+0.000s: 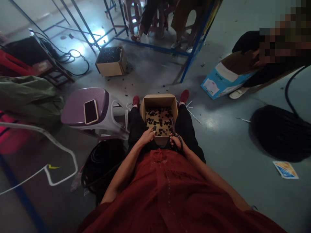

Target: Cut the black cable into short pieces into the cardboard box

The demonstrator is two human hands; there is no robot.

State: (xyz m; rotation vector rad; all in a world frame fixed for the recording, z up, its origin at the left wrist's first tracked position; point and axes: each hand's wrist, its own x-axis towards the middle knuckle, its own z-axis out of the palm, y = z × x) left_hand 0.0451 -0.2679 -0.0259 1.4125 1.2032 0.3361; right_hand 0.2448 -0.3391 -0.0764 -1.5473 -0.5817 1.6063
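Note:
Between my legs stands an open cardboard box [159,97] with many small black pieces [160,121] scattered over its bottom. My left hand [147,136] is closed at the box's near left edge, pinching a short black piece [154,128] that looks like tubing. At the near right corner my right hand [175,141] grips scissors [179,141] by their black handles. Their blades point away from me over the box, apart from the piece in my left hand. How far the blades are spread is too small to tell.
A purple-topped stool [73,103] on my left carries a phone [90,112]. Black coiled tubing [104,161] lies beside it. Ahead are another box [110,68] of black pieces and a blue table frame [150,47]. At right a person reaches into a blue carton [213,82], near a black bundle [279,132].

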